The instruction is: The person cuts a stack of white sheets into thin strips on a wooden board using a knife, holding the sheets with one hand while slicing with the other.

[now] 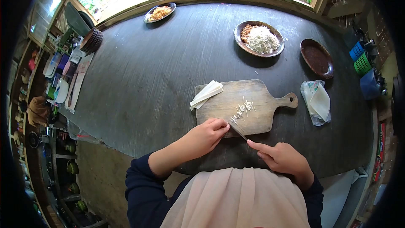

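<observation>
My right hand is closed around a knife, its blade slanting up and left over the near edge of the wooden cutting board. My left hand is closed at the board's near left edge, beside the knife's tip; whatever its fingers hold is hidden. Small thin white slivers lie scattered on the board just beyond the blade. A stack of flat white strips rests across the board's far left corner.
Beyond the board stands a brown plate with white shreds and an orange-brown food. A smaller dish of food sits at the back left. To the right are a brown oval dish and a plastic packet. Stacked bowls stand far left.
</observation>
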A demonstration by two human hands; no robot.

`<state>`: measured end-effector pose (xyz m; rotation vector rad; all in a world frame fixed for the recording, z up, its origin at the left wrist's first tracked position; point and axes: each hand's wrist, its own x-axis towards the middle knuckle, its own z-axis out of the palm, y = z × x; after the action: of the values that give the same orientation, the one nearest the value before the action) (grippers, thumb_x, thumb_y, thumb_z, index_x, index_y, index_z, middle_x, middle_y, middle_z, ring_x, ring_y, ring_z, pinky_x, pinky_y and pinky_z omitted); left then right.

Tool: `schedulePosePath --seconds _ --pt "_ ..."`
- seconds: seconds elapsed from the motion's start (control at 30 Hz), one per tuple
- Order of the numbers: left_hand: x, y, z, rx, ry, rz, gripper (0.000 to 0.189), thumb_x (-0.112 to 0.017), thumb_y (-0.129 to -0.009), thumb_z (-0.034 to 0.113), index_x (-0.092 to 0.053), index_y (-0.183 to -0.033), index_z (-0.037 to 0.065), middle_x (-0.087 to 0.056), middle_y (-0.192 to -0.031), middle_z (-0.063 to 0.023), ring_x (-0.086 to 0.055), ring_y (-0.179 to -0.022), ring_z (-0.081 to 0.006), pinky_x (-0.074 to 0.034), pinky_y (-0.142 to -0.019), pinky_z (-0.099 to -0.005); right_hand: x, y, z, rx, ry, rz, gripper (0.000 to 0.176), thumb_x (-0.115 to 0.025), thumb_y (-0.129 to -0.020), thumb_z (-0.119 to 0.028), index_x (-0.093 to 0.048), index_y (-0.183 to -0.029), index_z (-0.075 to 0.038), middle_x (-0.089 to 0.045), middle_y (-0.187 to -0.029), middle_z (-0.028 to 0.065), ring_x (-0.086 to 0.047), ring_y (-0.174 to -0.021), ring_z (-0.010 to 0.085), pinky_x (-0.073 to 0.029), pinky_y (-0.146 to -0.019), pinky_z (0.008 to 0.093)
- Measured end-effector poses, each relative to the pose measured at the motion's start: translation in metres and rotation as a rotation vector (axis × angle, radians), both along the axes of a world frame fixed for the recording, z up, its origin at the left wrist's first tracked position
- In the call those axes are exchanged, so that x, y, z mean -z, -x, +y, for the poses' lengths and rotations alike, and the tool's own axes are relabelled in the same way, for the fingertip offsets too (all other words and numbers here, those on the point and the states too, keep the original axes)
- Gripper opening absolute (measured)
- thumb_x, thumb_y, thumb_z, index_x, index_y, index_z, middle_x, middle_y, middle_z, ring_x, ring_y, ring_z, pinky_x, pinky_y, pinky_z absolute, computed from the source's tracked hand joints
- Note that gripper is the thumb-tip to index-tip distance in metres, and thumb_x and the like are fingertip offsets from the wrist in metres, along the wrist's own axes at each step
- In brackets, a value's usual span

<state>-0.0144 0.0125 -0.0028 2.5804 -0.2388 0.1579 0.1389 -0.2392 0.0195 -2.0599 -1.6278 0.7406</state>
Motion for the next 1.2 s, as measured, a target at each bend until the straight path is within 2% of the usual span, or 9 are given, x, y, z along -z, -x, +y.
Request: schedulePosePath --seconds 0.27,0.37,0.43,0.63,1.2 --pt "0.0037 -0.0008 0.0013 0.015 0.005 -0.030 0.035 -0.064 -0.087 0.000 -0.061 -0.121 -0.003 -0.058 -0.116 -0.0136 -0.059 -0.107 -0.0309 -0.050 -0.092 -0.0384 0.0015 0.0006 0.0010 0.029 0.005 0.039 0.052 -0.059 -0.094 -0.017 -0.048 -0.144 -0.026 -0.055 -0.056 0.0165 -0.056 -0.047 0.0348 -0.046 -0.049 0.0439" --pt "0.0017 -0.0006 0.0011 0.010 -0.001 -0.021 0.035 -0.064 -0.087 0.000 -0.061 -0.121 -0.003 -0.058 -0.116 -0.0136 -0.059 -0.107 -0.0311 -0.050 -0.092 -0.0382 0.0021 0.0014 0.0039 0.091 -0.081 0.052 0.051 -0.059 -0.094 -0.015 -0.050 -0.143 -0.023 -0.054 -0.056 0.0169 -0.055 -0.046 0.0348 -0.046 -0.049 0.0422" --pt "0.0011 -0.0002 0.0011 0.012 0.001 -0.015 0.035 -0.064 -0.086 -0.001 -0.061 -0.121 -0.003 -0.058 -0.116 -0.0137 -0.058 -0.107 -0.0313 -0.050 -0.092 -0.0379 -0.0031 0.0012 0.0047 0.151 -0.104 0.154 0.046 -0.060 -0.093 -0.010 -0.056 -0.138 -0.019 -0.052 -0.056 0.0171 -0.049 -0.043 0.0322 -0.043 -0.048 0.0396" --pt "0.0039 -0.0002 0.0012 0.004 0.002 0.002 0.035 -0.064 -0.086 -0.001 -0.061 -0.121 -0.004 -0.057 -0.117 -0.0134 -0.058 -0.108 -0.0309 -0.050 -0.092 -0.0377 -0.0011 0.0002 0.0019 0.054 -0.071 0.091 0.045 -0.061 -0.093 -0.015 -0.057 -0.138 -0.023 -0.055 -0.057 0.0162 -0.054 -0.046 0.0330 -0.045 -0.049 0.0408" --pt "0.0045 0.0002 0.0003 -0.009 0.013 -0.017 0.031 -0.064 -0.088 0.001 -0.062 -0.118 -0.004 -0.058 -0.115 -0.0138 -0.059 -0.107 -0.0305 -0.050 -0.092 -0.0382 -0.0021 -0.0001 0.0020 0.050 -0.053 0.102 0.043 -0.062 -0.093 -0.017 -0.059 -0.135 -0.024 -0.058 -0.061 0.0159 -0.057 -0.048 0.0323 -0.047 -0.051 0.0407"
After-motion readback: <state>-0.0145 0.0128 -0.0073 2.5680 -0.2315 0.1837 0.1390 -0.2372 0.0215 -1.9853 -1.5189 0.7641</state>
